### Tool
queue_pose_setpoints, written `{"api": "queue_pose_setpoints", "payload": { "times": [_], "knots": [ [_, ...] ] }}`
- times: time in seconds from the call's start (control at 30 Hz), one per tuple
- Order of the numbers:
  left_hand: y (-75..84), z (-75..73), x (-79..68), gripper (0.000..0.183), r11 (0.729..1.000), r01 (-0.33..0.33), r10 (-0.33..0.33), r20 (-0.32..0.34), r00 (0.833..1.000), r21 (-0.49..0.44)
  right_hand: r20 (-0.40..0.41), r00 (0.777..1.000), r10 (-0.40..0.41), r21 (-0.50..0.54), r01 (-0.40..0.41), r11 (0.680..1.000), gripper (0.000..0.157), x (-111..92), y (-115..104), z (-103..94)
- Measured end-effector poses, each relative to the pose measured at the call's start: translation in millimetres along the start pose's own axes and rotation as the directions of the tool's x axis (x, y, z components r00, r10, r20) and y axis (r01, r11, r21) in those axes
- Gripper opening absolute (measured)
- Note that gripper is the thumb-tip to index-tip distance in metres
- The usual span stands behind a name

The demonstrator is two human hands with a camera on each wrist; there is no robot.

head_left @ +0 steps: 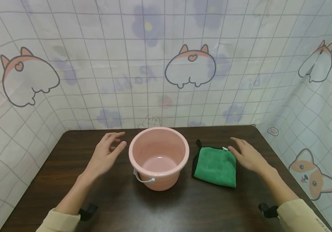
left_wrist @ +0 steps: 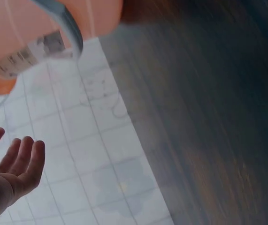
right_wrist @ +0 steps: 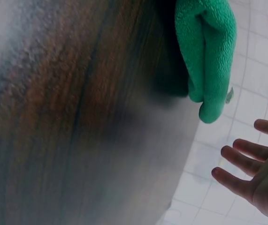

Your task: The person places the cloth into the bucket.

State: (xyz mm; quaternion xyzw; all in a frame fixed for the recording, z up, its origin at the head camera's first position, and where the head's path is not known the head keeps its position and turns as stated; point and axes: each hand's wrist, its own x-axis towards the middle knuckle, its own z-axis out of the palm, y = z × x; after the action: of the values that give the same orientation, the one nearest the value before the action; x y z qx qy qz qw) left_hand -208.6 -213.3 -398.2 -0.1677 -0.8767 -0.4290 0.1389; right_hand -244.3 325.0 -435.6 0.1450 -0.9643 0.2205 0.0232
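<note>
A pink bucket (head_left: pixel 158 180) stands upright on the dark wooden table, its white handle (head_left: pixel 145 180) hanging down at the front left. To its right lies a folded green cloth (head_left: pixel 216 167) with black edging and a small white tag. My left hand (head_left: pixel 105 156) hovers left of the bucket, fingers loosely bent and holding nothing. Beyond the cloth's right edge is my right hand (head_left: pixel 248 156), its fingers spread and relaxed, thumb near the tag. In the left wrist view a printed label (left_wrist: pixel 28 54) shows on the bucket. The right wrist view shows the cloth's thick folded side (right_wrist: pixel 209 61).
Around the table (head_left: pixel 160 212) hangs a white gridded sheet (head_left: pixel 111 80) with cartoon dogs and flowers, at the back and both sides. A black strap (head_left: pixel 87 212) sits by the left wrist, another strap (head_left: pixel 268 210) by the right.
</note>
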Motion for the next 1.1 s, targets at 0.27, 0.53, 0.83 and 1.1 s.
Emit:
{"api": "queue_pose_setpoints", "payload": {
  "times": [0.27, 0.53, 0.83, 1.1],
  "knots": [
    [8.2, 9.2, -0.1, 0.048, 0.994, 0.034, -0.032, 0.021, 0.999, -0.108, 0.003, 0.999, -0.04, 0.048, 0.039, 0.998, 0.059, -4, -2, 5.4],
    [15.1, 13.7, 2.6, 0.055, 0.937, 0.177, -0.143, 0.131, 0.981, -0.303, 0.024, 0.998, -0.052, 0.068, 0.051, 0.996, 0.058, -8, 0, 11.0],
    [22.8, 14.0, 5.2, 0.061, 0.874, 0.272, -0.208, 0.196, 0.958, -0.402, 0.073, 0.996, -0.046, 0.087, 0.04, 0.995, 0.065, -11, 1, 12.2],
    [24.5, 12.8, 4.1, 0.064, 0.845, 0.319, -0.231, 0.245, 0.942, -0.428, 0.18, 0.984, -0.008, 0.172, -0.023, 0.985, 0.074, -13, -2, 14.2]
  ]
}}
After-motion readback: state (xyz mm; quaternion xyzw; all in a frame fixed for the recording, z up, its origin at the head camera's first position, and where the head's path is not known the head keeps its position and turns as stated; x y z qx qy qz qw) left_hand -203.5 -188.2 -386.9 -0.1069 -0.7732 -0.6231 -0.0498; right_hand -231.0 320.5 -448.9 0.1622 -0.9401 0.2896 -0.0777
